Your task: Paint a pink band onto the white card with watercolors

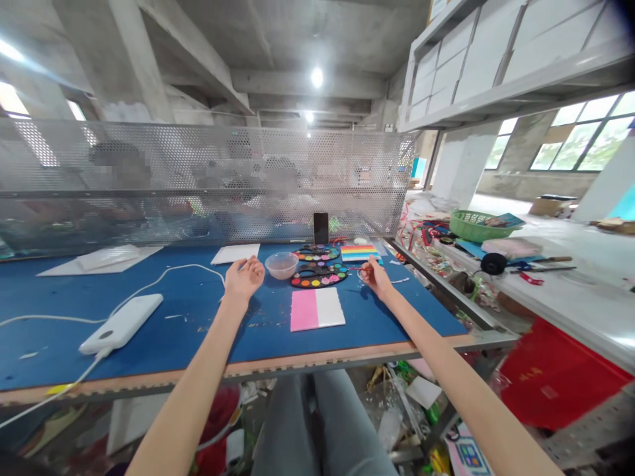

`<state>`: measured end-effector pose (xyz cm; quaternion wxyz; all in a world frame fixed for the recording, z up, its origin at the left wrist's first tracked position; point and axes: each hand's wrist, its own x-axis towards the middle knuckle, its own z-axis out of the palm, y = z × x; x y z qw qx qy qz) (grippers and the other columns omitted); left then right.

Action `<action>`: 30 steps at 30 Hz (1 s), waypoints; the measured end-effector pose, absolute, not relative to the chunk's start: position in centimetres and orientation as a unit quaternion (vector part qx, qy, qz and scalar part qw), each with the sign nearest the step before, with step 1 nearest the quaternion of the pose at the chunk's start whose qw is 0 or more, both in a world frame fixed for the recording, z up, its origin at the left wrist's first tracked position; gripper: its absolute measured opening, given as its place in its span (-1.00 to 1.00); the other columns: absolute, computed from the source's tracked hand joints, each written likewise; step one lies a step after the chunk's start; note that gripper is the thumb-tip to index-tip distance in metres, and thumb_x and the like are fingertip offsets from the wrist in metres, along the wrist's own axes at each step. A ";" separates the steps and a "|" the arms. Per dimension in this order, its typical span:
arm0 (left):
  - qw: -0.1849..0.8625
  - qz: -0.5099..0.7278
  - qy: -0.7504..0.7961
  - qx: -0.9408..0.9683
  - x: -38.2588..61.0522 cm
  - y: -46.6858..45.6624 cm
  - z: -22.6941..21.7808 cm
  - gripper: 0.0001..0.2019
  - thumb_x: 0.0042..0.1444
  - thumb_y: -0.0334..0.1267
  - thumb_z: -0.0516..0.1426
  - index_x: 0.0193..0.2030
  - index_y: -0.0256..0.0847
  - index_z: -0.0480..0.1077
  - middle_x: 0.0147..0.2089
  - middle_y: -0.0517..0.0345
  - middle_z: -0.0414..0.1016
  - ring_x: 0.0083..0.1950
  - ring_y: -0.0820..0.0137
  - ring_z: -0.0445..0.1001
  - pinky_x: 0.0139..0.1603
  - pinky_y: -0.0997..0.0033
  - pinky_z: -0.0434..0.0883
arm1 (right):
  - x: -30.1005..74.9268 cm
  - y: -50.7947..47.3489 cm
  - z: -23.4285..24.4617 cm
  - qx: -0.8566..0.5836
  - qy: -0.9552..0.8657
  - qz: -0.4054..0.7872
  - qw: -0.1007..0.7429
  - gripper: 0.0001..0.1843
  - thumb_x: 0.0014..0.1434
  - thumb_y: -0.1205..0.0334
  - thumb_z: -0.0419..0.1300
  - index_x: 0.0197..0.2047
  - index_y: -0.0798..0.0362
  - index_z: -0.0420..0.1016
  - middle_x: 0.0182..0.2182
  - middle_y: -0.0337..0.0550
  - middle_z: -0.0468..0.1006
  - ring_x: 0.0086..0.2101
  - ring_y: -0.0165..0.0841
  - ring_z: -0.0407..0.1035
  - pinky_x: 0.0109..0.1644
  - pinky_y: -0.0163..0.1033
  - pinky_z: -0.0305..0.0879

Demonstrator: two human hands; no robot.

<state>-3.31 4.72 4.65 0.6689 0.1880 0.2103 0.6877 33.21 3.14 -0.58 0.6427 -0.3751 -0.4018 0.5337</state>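
My left hand [245, 276] rests on the blue table, palm turned up and fingers curled in, with nothing visible in them. Just right of it stands a clear plastic bowl [282, 266]. My right hand [376, 277] is closed around a thin reddish stick that looks like a paintbrush [355, 269], pointing left toward a paint palette [317, 280] of round colours. Behind that lies a second palette [311, 252]. Between my forearms sits a square card [331, 309], its left half pink and its right half white. A colour-striped card [359, 252] lies beyond my right hand.
A phone [321, 228] leans upright by the perforated metal screen [297, 165]. On the left lie a white power bank [122, 324] with cables and some white sheets [99, 259]. A white card [235, 254] lies behind my left hand. A green basket [479, 226] stands on the right-hand table.
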 end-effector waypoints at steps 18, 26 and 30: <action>0.678 0.654 0.261 0.212 -5.4 8.9 0.8 -0.66 0.30 -0.14 0.16 0.14 -0.25 0.36 0.11 -0.02 0.43 0.02 0.26 0.50 -0.01 0.11 0.52 | 18.1 11.2 3.8 -0.409 -0.642 0.337 0.554 -0.39 0.13 -0.32 0.16 -0.58 0.08 0.43 -0.66 -0.28 0.34 -0.58 -0.46 0.23 -0.47 -0.33 0.14; 0.688 0.638 0.270 0.216 -4.9 8.3 0.9 -0.65 0.31 -0.11 0.15 0.13 -0.25 0.36 0.08 -0.01 0.45 -0.02 0.28 0.50 -0.04 0.14 0.52 | 16.6 11.9 2.7 -0.464 -0.721 0.224 0.463 -0.36 0.32 -0.15 0.05 -0.66 0.05 0.45 -0.62 -0.16 0.46 -0.46 -0.34 0.38 -0.22 -0.29 0.20; 0.689 0.637 0.265 0.220 -4.9 7.9 1.0 -0.66 0.32 -0.06 0.13 0.06 -0.27 0.38 -0.04 0.04 0.48 -0.16 0.36 0.51 -0.18 0.27 0.53 | 16.9 12.3 2.8 -0.485 -0.721 0.189 0.457 -0.37 0.38 -0.12 -0.04 -0.59 0.05 0.44 -0.55 -0.13 0.52 -0.40 -0.30 0.42 -0.22 -0.29 0.20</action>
